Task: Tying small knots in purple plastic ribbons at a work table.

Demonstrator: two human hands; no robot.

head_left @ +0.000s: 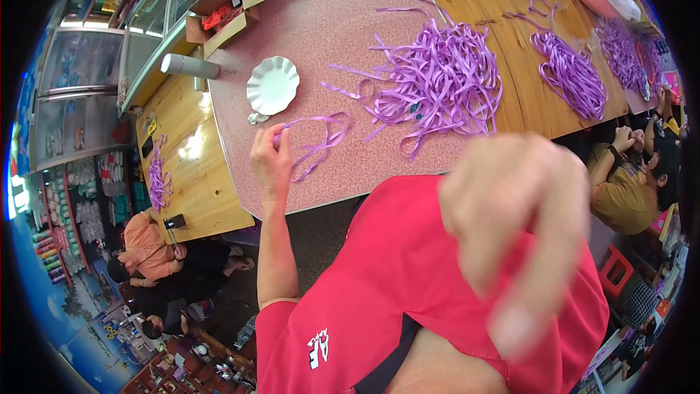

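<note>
Your left hand [271,157] pinched a purple ribbon strip [317,144] near the pink table's [306,44] front edge. Your blurred right hand [514,226], grip unclear, hid that edge; a ribbon pile [437,76] and white plate [273,85] lay beyond.

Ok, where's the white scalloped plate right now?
In the head view, the white scalloped plate sits upper left on the pink table, just beyond the left hand.

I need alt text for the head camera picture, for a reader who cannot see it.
The person's left hand holds a looped purple ribbon over a pink table; the right hand is a blur near the camera. A large pile of purple ribbons and a white scalloped plate lie on the table.
</note>
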